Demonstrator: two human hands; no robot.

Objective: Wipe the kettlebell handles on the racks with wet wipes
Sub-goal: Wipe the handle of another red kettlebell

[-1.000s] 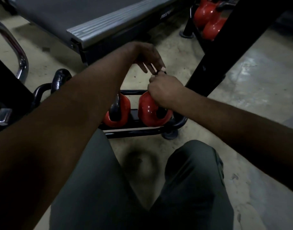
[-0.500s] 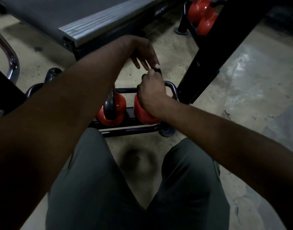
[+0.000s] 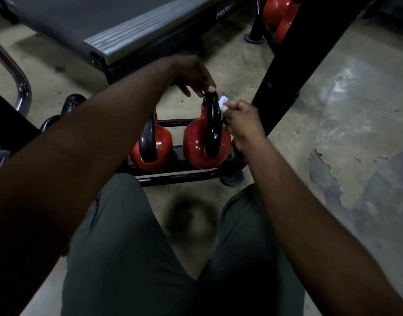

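Two red kettlebells with black handles sit on a low black rack (image 3: pixel 180 177). The right kettlebell (image 3: pixel 197 142) has its black handle (image 3: pixel 212 124) standing upright. My left hand (image 3: pixel 191 76) hangs over the top of that handle, fingertips touching it. My right hand (image 3: pixel 242 120) pinches a small white wet wipe (image 3: pixel 223 103) just to the right of the handle's top. The left kettlebell (image 3: pixel 158 147) stands untouched, partly behind my left forearm.
A treadmill deck (image 3: pixel 127 33) lies behind the rack. A slanted black frame post (image 3: pixel 285 71) stands right of my right hand, with more red kettlebells (image 3: pixel 278 14) behind it. A chrome tube (image 3: pixel 20 85) curves at far left. My knees fill the foreground on the concrete floor.
My right hand has come off the right kettlebell's handle and moved right, uncovering the handle and showing the white wipe. My left hand stays at the handle's top.
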